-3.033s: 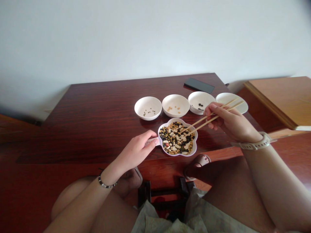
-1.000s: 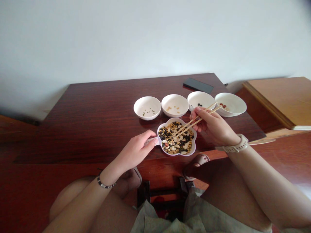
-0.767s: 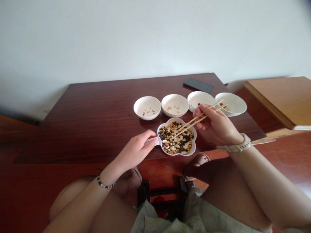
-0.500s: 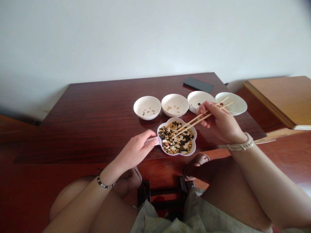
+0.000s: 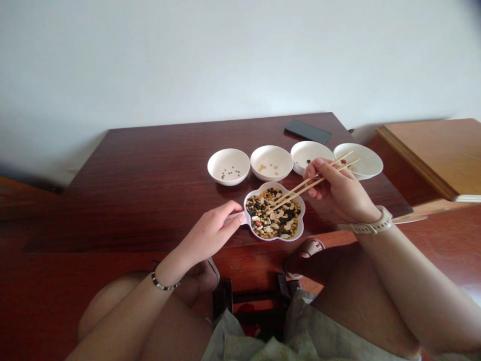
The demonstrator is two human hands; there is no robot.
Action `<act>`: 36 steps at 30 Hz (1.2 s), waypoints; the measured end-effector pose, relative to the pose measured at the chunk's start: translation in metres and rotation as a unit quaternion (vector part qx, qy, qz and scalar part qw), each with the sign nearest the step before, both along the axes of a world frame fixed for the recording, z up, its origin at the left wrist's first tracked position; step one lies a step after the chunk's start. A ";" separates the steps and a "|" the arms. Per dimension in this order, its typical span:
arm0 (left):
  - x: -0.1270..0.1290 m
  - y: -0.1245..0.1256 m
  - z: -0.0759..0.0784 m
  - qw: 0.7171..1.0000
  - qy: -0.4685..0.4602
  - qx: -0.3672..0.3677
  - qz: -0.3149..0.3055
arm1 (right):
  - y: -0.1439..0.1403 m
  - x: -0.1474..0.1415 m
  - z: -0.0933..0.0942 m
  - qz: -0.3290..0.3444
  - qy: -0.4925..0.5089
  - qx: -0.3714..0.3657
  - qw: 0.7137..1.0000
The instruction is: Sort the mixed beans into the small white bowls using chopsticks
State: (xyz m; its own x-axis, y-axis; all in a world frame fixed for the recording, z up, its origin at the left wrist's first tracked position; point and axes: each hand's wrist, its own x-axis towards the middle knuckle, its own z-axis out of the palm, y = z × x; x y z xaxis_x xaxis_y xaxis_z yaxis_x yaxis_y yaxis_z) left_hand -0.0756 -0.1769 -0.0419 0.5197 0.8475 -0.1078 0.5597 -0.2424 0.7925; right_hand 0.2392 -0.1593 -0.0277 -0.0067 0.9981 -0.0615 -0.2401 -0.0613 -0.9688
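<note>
Just below frame centre I see the left hand (image 5: pixel 212 231) clasping the handle (image 5: pixel 234 218) of a flower-shaped dish (image 5: pixel 302 206); the right hand (image 5: pixel 342 193) pinches chopsticks (image 5: pixel 300 193) among beans (image 5: pixel 256 202), likely light, hard, slippery, best nipped mid-body.

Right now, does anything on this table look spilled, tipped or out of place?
I see no spills: the four bowls stand upright in a row, and the beans sit inside the scoop. Only the phone behind the bowls seems slightly odd beside food.
</note>
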 end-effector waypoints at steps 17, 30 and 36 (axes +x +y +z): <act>0.000 -0.001 0.001 1.000 -0.001 -0.002 0.000 | 0.002 0.006 -0.003 -0.008 -0.024 0.014 1.000; 0.001 -0.001 0.002 1.000 0.002 0.000 0.000 | 0.004 0.007 0.003 0.003 0.041 0.003 0.999; 0.002 -0.001 0.002 1.000 0.018 0.008 -0.005 | 0.006 0.001 0.008 0.001 0.047 0.017 0.999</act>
